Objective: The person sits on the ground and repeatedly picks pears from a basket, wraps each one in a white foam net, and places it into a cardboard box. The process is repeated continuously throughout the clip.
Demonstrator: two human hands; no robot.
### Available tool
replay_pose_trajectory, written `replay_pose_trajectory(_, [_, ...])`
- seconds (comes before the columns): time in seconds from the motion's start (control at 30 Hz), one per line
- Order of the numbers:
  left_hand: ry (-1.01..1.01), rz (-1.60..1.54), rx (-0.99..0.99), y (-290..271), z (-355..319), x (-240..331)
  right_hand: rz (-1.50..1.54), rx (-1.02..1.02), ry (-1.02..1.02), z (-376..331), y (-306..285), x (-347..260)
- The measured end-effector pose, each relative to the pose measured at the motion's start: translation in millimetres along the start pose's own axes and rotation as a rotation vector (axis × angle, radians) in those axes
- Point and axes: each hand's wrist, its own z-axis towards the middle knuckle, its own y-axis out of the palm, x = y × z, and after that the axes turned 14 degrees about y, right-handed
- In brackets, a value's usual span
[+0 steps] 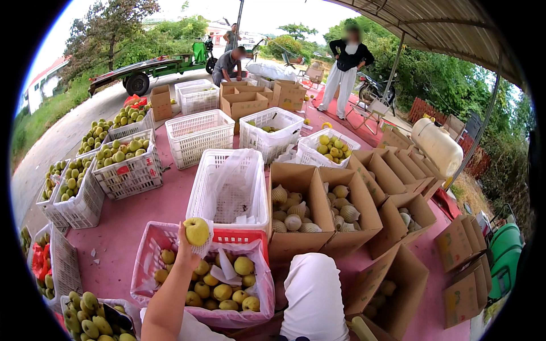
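Observation:
My left hand (185,247) is closed round a yellow pear (197,231), held up over a red crate (149,250). A white foam net sleeve (206,243) hangs at the pear's lower right side, partly round it. Below, the crate is lined with thin pinkish plastic and holds many loose yellow pears (223,292), with a scrap of white foam (226,267) among them. My right hand is not in view. My knee in white trousers (314,298) stands just right of the crate.
Cardboard boxes (298,241) of foam-netted pears stand to the right. Ahead is a white plastic crate (195,196) with plastic sheeting. Crates of greenish pears (120,152) line the left. Farther off, one person (228,65) bends over boxes, another (346,68) stands, and a third (231,37) is behind.

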Motion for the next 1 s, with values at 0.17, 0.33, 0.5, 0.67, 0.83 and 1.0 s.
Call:
replay_pose_trajectory(0.17, [0.042, 0.05, -0.008, 3.2, -11.4, -7.9, 0.071, -0.073, 0.007, -13.6, 3.4, 12.5])
replay_pose_trajectory(0.33, [0.046, 0.137, 0.028, -26.9, -26.4, 15.6, 0.149, -0.146, 0.022, -21.8, 5.2, 22.1])
replay_pose_trajectory(0.5, [0.054, 0.185, 0.111, -34.5, -24.8, 23.8, 0.223, -0.183, 0.078, -35.7, 4.0, 40.3])
replay_pose_trajectory(0.67, [0.062, 0.156, 0.115, -48.4, -30.4, 39.1, 0.28, -0.23, 0.125, -41.9, -0.6, 54.2])
replay_pose_trajectory(0.83, [0.054, 0.208, 0.138, -57.6, -28.8, 36.9, 0.374, -0.262, 0.231, -54.7, -18.3, 77.5])
replay_pose_trajectory(1.0, [-0.009, 0.219, 0.146, -57.5, -9.0, 19.1, 0.601, -0.313, 0.384, -63.9, -45.1, 120.3])
